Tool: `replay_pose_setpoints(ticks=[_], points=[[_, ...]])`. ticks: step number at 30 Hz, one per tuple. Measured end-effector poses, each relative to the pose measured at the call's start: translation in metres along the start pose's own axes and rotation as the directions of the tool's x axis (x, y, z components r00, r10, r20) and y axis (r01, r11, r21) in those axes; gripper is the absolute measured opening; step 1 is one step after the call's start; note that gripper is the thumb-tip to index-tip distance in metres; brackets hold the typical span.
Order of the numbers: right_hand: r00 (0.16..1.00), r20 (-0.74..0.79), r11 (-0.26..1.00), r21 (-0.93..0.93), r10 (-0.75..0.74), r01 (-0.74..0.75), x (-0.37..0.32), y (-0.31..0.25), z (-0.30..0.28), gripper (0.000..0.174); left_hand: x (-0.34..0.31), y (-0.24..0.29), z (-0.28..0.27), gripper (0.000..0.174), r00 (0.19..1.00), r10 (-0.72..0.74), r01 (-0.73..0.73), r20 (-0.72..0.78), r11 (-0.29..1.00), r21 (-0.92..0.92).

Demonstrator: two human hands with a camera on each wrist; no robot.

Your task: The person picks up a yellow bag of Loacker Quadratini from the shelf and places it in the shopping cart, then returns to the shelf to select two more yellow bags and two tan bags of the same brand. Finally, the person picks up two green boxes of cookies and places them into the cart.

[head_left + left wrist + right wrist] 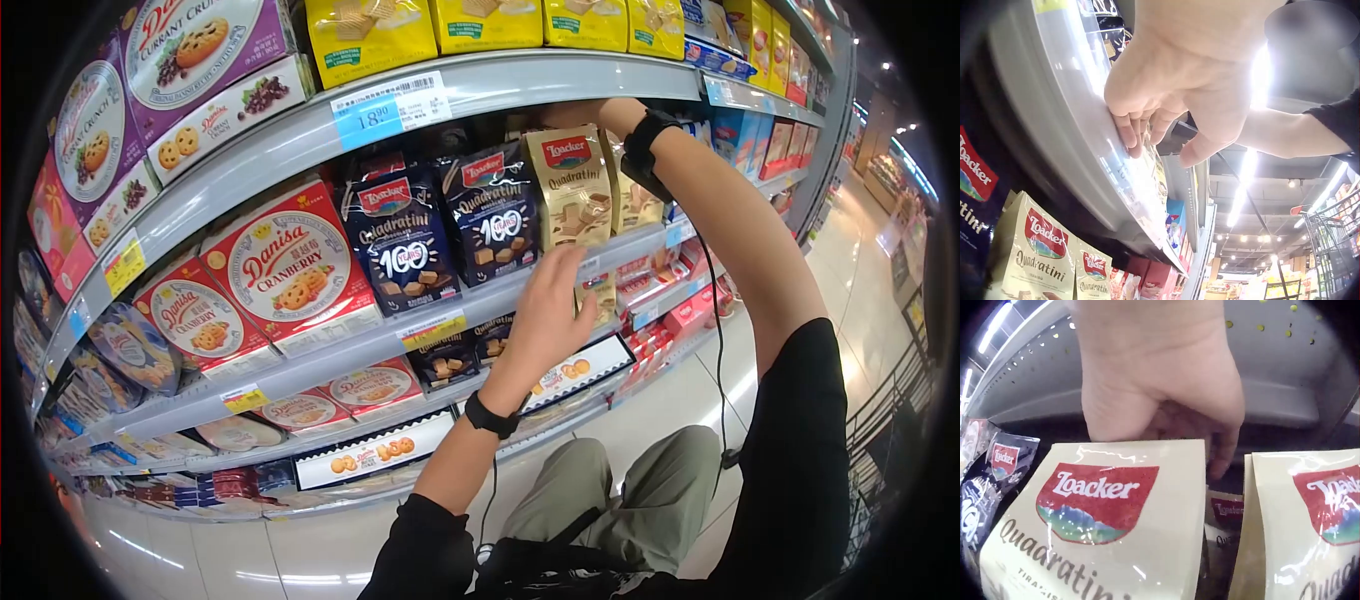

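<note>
In the head view, my left hand [550, 312] is at the shelf's front rail, fingers extended toward the lower front of a cream Loacker Quadratini wafer bag [572, 190]. The left wrist view shows those fingers [1132, 134] slightly bent along the rail, with nothing in them. My right hand [1163, 394] reaches over the top of the cream wafer bag [1104, 506], its fingers pointing down behind it. Another bag [1225, 515] shows in the gap there. The front bag hides most of the right fingers; I cannot tell whether they grip anything. A second cream bag [1310, 519] stands alongside.
Dark blue Quadratini bags [400, 240] and red Danisa cranberry boxes [290, 265] stand left of the cream bags. Close above the right forearm runs the upper shelf's edge [540, 72]. Lower shelves hold more packs, and a wire cart [900, 420] is at the right.
</note>
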State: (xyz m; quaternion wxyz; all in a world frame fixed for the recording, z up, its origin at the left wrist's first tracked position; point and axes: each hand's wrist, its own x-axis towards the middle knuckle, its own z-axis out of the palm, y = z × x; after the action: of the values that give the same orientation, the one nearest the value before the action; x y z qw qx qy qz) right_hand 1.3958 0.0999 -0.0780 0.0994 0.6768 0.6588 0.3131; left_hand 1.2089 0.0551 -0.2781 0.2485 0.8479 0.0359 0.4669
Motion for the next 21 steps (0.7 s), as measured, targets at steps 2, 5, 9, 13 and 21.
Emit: replay_pose_setpoints(ticks=[2, 5, 9, 13, 21], points=[[1.000, -0.020, 1.000, -0.018, -0.003, 0.003, -0.002, -0.001, 0.003, 0.034, 0.001, 0.001, -0.001, 0.047, 1.000, 0.002, -0.002, 0.008, 1.000, -0.011], [0.998, 0.047, 0.999, 0.028, 0.034, -0.035, -0.009, -0.008, -0.010, 0.030, 0.001, 0.001, 0.000, 0.047, 1.000, 0.007, -0.007, 0.003, 1.000, -0.012], [0.986, -0.101, 0.921, 0.379, 0.133, -0.085, -0.018, -0.011, -0.009, 0.032, -0.001, 0.001, 0.003, 0.046, 1.000, 0.012, -0.012, 0.003, 1.000, 0.007], [0.963, -0.018, 0.711, 0.678, 0.270, -0.187, -0.040, -0.014, 0.007, 0.040, 0.000, 0.004, 0.004, 0.045, 1.000, -0.015, 0.014, 0.009, 0.999, 0.040], [0.716, -0.648, 0.779, 0.579, 0.260, 0.241, -0.170, -0.012, 0.035, 0.031, -0.003, 0.012, 0.024, 0.029, 0.997, -0.040, 0.053, -0.071, 0.981, 0.186]])
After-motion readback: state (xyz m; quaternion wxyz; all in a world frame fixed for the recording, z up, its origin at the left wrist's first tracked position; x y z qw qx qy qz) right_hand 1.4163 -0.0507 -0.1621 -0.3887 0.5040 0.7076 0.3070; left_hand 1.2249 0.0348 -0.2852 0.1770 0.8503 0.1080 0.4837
